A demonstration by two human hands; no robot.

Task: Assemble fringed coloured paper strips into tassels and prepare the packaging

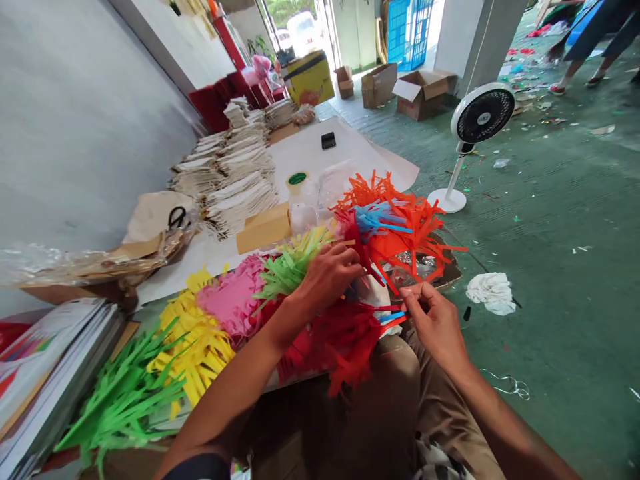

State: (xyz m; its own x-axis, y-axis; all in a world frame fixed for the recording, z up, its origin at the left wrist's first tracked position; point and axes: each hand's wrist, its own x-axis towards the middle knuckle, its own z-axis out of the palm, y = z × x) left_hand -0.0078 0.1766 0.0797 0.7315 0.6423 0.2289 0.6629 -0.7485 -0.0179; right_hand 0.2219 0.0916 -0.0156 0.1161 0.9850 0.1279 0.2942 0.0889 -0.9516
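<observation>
My left hand (327, 270) reaches over heaps of fringed paper strips and closes its fingers on dark red strips (361, 248) beside a light green bundle (293, 263). My right hand (434, 319) pinches a few thin blue and red strips (393, 316) just above my knee. A red heap (340, 340) lies under my left wrist. Pink (235, 297), yellow (200, 340) and green (125, 393) heaps spread to the left. An orange heap (405, 213) with blue strips on it lies beyond my hands.
Stacks of beige paper bundles (235, 167) and scissors (177, 217) sit along the grey wall. A tape roll (297, 179) and a black phone (329, 140) lie on white paper. A white fan (480, 120), cardboard boxes (420, 93) and a crumpled white cloth (493, 292) stand on the green floor. Another person's legs (590, 53) show far right.
</observation>
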